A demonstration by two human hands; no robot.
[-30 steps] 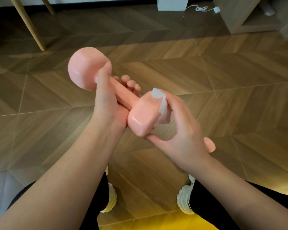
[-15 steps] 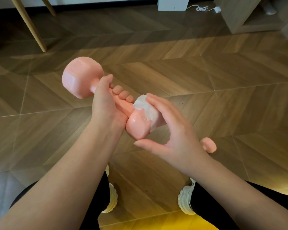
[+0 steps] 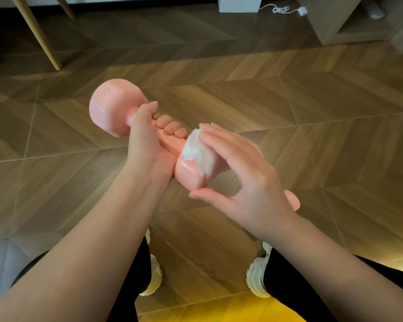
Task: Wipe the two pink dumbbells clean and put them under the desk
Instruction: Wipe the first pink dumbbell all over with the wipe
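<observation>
Above the wooden floor (image 3: 312,94), between the person's knees, one pink dumbbell (image 3: 116,110) is held in the air at a slant. The left hand (image 3: 147,145) is closed around its handle, fingers wrapped over the top, with the far head up and to the left. The right hand (image 3: 244,173) presses a white wipe (image 3: 196,154) flat onto the near head with extended fingers; the thumb is spread below that head, so the hand is wide, pinning the wipe rather than gripping it.

Progress, as judged: wiping of this dumbbell is under way at its near head. Whether the handle and far head are already clean cannot be told from this view.

A second pink rounded shape (image 3: 293,201) shows just past the right wrist, low on the floor. It is probably the end of the other dumbbell, though most of it is hidden by the hand. Its state of cleanliness cannot be told.

Neither dumbbell is under the desk. Slanted wooden legs (image 3: 36,33) stand at the floor's far left corner and may belong to that desk; this is not certain. Placement of both items remains outstanding.

Containers: none holds anything relevant. A low open wooden unit (image 3: 330,24) stands at the far right; what sits inside is too small to identify. A white cable (image 3: 282,9) lies on the floor near it.
</observation>
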